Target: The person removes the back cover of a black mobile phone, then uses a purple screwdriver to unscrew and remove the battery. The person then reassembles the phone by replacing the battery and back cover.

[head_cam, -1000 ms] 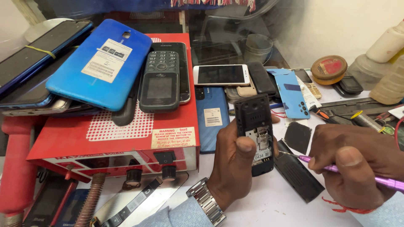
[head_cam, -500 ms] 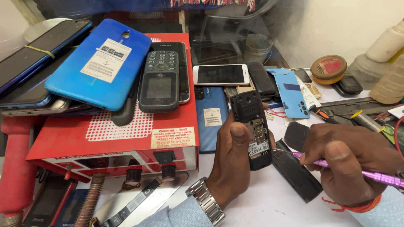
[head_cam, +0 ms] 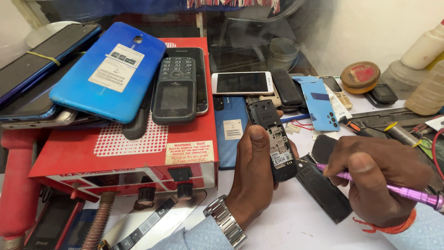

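Note:
My left hand (head_cam: pixel 252 178) grips a small black keypad phone (head_cam: pixel 274 139) with its back cover off, inner compartment facing up and thumb pressed on its left edge. My right hand (head_cam: pixel 375 178) holds a slim purple screwdriver (head_cam: pixel 402 190) whose metal tip touches the phone's right side. A black back cover (head_cam: pixel 326 190) lies flat on the white table just under the screwdriver tip. A silver watch (head_cam: pixel 225 223) sits on my left wrist.
A red box-shaped machine (head_cam: pixel 120 155) at left carries a blue phone (head_cam: pixel 108 74), a black keypad phone (head_cam: pixel 175 90) and other handsets. Several phones and a light blue cover (head_cam: pixel 319 103) lie behind my hands. Tools (head_cam: pixel 400 132), a round tin (head_cam: pixel 360 75) and bottles (head_cam: pixel 425 69) stand at right.
The screwdriver tip has moved in from the right to the phone's side. My left hand has tilted the phone a little and shifted it slightly.

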`<act>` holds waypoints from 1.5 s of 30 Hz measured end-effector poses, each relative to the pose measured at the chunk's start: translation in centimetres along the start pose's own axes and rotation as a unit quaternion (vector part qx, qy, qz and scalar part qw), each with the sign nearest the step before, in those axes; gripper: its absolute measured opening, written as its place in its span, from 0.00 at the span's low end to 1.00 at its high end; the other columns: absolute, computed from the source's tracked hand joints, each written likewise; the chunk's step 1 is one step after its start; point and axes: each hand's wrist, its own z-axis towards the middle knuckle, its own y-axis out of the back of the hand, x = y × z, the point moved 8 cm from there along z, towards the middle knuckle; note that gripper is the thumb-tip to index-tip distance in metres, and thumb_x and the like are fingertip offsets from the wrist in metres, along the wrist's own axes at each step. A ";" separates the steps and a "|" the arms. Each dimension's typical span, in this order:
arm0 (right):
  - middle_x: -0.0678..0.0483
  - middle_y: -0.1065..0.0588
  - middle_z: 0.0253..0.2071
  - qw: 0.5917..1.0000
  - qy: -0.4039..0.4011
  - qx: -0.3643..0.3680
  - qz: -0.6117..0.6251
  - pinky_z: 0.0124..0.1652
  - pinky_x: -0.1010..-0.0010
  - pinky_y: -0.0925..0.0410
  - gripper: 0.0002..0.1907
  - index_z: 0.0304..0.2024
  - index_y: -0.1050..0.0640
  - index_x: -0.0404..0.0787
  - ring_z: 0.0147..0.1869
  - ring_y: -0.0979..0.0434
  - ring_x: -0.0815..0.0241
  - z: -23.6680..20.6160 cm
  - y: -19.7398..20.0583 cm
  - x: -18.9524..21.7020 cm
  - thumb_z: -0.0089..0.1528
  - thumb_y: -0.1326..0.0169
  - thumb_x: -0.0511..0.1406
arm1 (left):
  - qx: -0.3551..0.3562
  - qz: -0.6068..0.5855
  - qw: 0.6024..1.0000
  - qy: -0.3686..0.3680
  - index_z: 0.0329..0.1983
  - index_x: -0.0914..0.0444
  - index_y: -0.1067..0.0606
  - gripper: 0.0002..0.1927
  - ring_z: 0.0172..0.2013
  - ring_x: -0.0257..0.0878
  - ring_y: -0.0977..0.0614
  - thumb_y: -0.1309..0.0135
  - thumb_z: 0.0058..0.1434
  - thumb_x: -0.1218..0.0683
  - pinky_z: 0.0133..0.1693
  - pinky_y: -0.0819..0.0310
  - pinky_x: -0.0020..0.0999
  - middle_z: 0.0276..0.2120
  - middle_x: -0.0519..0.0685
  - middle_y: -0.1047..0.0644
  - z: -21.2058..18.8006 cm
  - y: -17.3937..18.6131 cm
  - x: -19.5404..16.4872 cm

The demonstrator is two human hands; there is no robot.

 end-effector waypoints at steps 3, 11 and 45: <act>0.48 0.27 0.19 1.000 -0.007 -0.011 0.008 0.21 0.73 0.36 0.27 0.22 0.26 0.29 0.21 0.30 0.60 0.0 0.1 -0.2 0.70 0.57 0.41 | -0.005 0.005 1.000 0.008 0.63 0.63 0.34 0.53 0.17 0.25 0.29 0.77 0.55 0.19 0.14 0.38 0.23 0.26 0.43 0.24 0.2 0.0 0.1; 0.48 0.27 0.20 0.998 -0.023 -0.042 0.036 0.20 0.74 0.38 0.25 0.24 0.26 0.28 0.20 0.31 0.60 -0.5 0.4 -1.3 0.69 0.55 0.41 | 0.005 0.016 1.000 -0.015 0.62 0.65 0.34 0.54 0.16 0.25 0.29 0.78 0.56 0.18 0.13 0.38 0.22 0.25 0.44 0.25 0.1 -0.2 -0.5; 0.53 0.26 0.45 0.979 0.002 0.199 -0.045 0.32 0.78 0.31 0.21 0.51 0.20 0.42 0.32 0.26 0.69 1.4 -4.8 0.3 0.55 0.33 0.35 | -0.111 0.048 0.992 -0.018 0.51 0.66 0.33 0.47 0.46 0.41 0.24 0.77 0.62 0.21 0.52 0.28 0.36 0.41 0.53 0.27 0.3 2.3 -0.4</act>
